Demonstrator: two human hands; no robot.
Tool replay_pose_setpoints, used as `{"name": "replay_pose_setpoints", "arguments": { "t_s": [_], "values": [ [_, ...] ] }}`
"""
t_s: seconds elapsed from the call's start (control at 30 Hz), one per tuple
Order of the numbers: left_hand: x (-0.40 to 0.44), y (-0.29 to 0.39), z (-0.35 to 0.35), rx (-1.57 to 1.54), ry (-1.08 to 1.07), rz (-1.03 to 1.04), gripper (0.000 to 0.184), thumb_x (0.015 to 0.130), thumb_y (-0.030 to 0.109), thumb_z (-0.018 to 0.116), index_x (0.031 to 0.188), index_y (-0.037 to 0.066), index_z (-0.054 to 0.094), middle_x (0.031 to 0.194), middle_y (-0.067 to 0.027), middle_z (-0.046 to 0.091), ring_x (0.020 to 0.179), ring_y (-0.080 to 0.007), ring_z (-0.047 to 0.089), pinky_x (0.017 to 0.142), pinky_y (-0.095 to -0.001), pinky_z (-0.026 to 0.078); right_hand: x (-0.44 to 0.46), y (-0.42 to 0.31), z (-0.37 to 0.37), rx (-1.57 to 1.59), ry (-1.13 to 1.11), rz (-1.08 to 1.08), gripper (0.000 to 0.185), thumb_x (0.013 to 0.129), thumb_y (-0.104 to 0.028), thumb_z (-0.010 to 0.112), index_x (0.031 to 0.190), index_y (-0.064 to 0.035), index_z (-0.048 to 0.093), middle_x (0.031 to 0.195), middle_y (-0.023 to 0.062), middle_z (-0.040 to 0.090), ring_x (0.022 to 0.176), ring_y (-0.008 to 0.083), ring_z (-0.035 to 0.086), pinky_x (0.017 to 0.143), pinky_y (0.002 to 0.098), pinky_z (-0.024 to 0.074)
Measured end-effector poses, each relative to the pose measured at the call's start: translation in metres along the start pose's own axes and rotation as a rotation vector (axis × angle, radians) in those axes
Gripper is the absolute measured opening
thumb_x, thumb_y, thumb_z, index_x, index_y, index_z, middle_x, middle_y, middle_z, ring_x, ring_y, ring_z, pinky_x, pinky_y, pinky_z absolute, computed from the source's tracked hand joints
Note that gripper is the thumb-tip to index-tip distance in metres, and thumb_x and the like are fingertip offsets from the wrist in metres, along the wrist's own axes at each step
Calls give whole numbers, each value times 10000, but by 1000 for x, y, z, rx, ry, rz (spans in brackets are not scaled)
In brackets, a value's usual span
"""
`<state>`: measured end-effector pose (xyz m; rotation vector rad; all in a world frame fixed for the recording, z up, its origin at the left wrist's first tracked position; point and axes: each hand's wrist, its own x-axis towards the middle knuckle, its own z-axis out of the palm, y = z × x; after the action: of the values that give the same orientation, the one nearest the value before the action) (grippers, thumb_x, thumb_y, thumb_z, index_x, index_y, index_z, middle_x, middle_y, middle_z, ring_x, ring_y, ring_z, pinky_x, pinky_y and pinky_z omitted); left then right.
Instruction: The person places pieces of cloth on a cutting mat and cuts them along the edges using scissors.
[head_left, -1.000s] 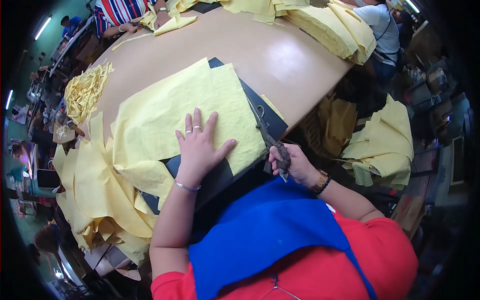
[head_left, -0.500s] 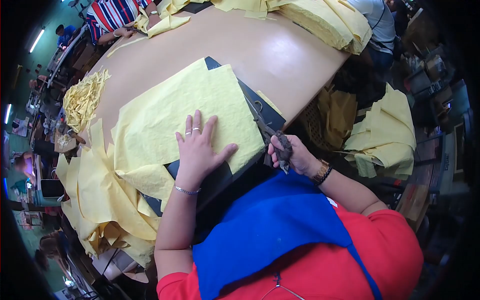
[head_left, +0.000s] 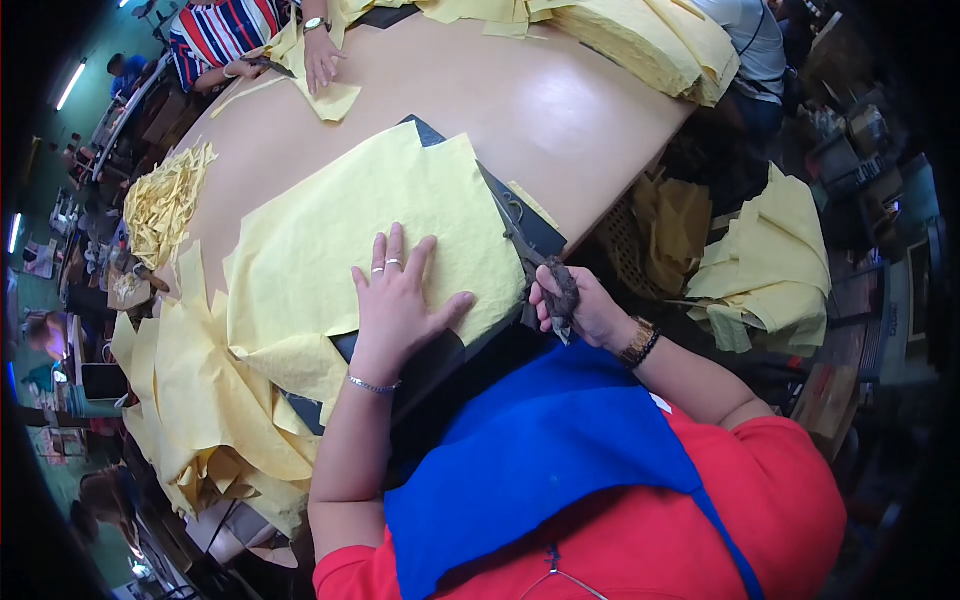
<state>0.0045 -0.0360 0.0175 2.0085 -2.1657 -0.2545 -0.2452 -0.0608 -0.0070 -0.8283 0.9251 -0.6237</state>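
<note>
My left hand (head_left: 398, 300) lies flat with fingers spread on a yellow sheet (head_left: 330, 235), which covers most of a dark board (head_left: 540, 228) at the table's edge. My right hand (head_left: 585, 308) is wrapped round the cloth-bound handles of dark scissors (head_left: 530, 252). Their blades lie along the sheet's right edge, pointing up and away from me. A thin yellow strip (head_left: 535, 204) rests on the board beyond the blades. The sheet's near left corner is folded over.
Yellow scraps (head_left: 168, 200) are heaped on the table (head_left: 500, 90) at left. Yellow sheets (head_left: 200, 380) hang at the near left, others (head_left: 770, 265) at right. A thick yellow stack (head_left: 650, 45) sits at the back. Across the table, a person in a striped shirt (head_left: 228, 40) handles yellow material.
The view has shifted slightly. My left hand stays on the sheet, and my right hand stays on the scissors. Across the table, the other person's hand has spread over a yellow piece.
</note>
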Motion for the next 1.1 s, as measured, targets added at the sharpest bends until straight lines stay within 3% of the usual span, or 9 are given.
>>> {"name": "replay_pose_setpoints", "arguments": {
  "t_s": [1.1],
  "values": [
    [0, -4, -1, -59, 48, 63, 723, 731, 647, 663, 1249, 160, 537, 1435, -210, 395, 1382, -404, 287, 1042, -644, 228, 5, 4, -4, 51, 3, -44, 331, 924, -367, 621, 818, -54, 592, 662, 18, 587, 546, 86, 576, 552, 237, 518]
  ]
}}
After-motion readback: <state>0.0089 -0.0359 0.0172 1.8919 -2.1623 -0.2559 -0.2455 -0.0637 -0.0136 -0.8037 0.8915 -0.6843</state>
